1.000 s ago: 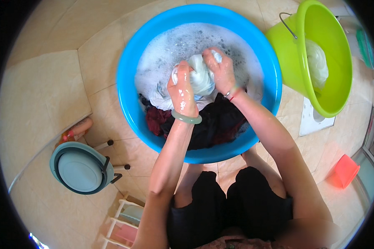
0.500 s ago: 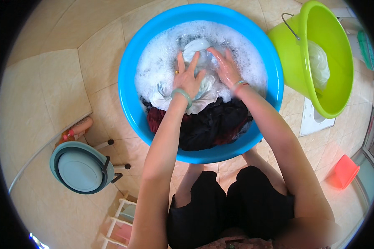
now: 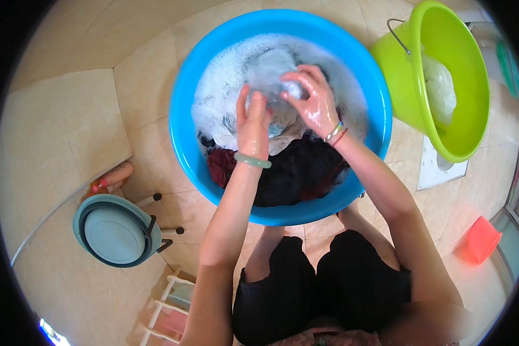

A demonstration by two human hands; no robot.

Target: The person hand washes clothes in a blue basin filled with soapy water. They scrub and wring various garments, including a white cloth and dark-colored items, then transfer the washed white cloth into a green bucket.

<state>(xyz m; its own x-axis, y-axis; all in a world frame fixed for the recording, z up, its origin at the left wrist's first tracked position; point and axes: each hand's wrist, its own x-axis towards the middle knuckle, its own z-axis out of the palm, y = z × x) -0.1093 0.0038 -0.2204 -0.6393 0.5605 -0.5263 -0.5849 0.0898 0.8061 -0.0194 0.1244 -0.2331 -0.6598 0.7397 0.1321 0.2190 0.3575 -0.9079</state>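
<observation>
A wide blue basin (image 3: 179, 127) holds foamy water and laundry. White wet cloth (image 3: 282, 130) lies in the middle, and black clothing (image 3: 297, 173) with dark red fabric (image 3: 221, 166) is bunched at the near side. My left hand (image 3: 254, 124), with a pale green bangle at the wrist, is over the white cloth, its fingers stretched upward and apart. My right hand (image 3: 317, 104) is raised beside it, fingers and thumb curled round a small whitish bunch that looks like part of the white cloth. Blur and foam hide the edges between the hands.
A lime green bucket (image 3: 395, 81) with white cloth (image 3: 439, 89) inside stands against the basin's right. A white floor fixture (image 3: 429, 173) lies below it. A red container (image 3: 482, 239) stands at right; a grey-blue folding basin (image 3: 115, 230) and white rack (image 3: 161, 305) are at left.
My left hand has turned sideways and come slightly nearer to me. My right hand has lifted and curled its fingers round the whitish bunch. The white cloth has shifted and blurred.
</observation>
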